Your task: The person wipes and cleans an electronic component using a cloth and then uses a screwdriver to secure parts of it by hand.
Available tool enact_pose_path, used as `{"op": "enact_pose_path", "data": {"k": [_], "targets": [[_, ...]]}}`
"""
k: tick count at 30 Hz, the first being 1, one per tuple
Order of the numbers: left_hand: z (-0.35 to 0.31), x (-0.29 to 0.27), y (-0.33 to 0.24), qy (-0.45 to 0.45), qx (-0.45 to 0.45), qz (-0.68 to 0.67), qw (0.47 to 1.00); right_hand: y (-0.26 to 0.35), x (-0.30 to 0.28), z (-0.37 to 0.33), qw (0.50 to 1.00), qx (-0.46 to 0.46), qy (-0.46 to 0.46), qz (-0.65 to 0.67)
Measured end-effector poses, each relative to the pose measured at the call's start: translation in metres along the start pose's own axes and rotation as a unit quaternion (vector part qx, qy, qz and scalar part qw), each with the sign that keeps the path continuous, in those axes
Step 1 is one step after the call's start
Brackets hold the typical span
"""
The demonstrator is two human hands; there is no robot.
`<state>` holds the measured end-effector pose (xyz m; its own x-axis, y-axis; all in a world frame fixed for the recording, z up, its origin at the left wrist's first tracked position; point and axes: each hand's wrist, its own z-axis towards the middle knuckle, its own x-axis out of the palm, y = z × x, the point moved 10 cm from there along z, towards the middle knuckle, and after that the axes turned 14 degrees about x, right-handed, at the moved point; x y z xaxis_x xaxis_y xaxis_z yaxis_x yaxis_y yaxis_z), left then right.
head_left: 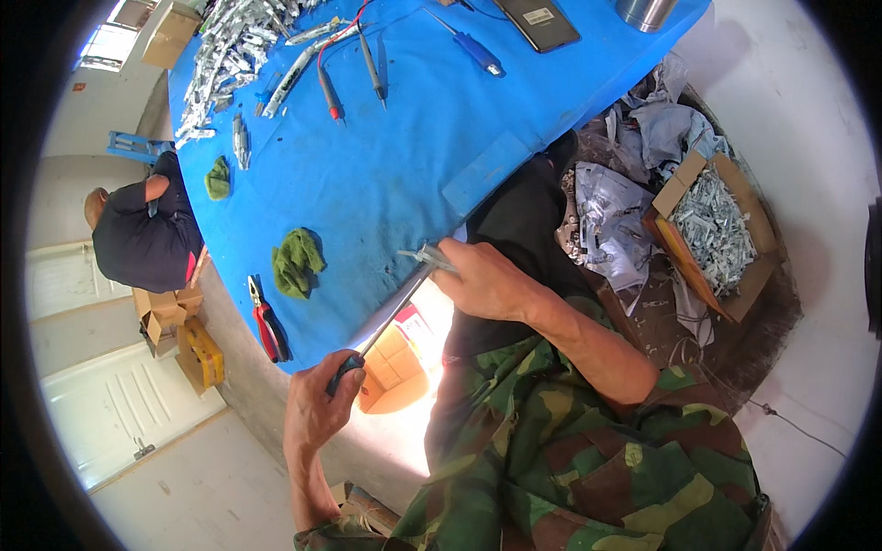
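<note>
Nearest us is our camouflage jacket (pixel 634 450). From the left, red-and-black pliers (pixel 267 323) and a crumpled green cloth (pixel 297 264) lie on the blue tabletop (pixel 386 174), apart from our hands. Our left hand (pixel 320 401) is curled around the screwdriver (pixel 345 375) by its blue handle, shaft slanting up rightward. The small metal part (pixel 432 256) is by the tabletop's near edge, pinched in our right hand (pixel 487 283); we cannot tell whether the tip touches it. We would do best gripping it firmly, aligning the shaft, pressing gently and guarding our fingertips.
</note>
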<state>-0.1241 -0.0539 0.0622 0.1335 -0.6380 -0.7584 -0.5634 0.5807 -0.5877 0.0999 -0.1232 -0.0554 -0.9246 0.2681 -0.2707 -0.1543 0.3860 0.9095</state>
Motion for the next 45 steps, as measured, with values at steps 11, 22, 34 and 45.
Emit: {"op": "enact_pose_path", "data": {"k": [11,22,34,45], "targets": [[0.004,0.009,0.02,0.03,-0.002,-0.058,0.998,0.0,-0.004,0.001,1.0,-0.007,0.019,0.016],[0.005,0.049,0.071,0.058,-0.096,-0.317,0.942,-0.004,0.002,0.007,0.995,-0.006,0.092,0.044],[0.011,0.069,0.076,0.024,-0.069,-0.342,0.937,-0.008,0.009,0.007,0.963,0.048,0.195,0.177],[0.006,0.09,0.08,-0.006,-0.054,-0.379,0.924,-0.01,0.011,-0.003,0.928,0.136,0.264,0.224]]}}
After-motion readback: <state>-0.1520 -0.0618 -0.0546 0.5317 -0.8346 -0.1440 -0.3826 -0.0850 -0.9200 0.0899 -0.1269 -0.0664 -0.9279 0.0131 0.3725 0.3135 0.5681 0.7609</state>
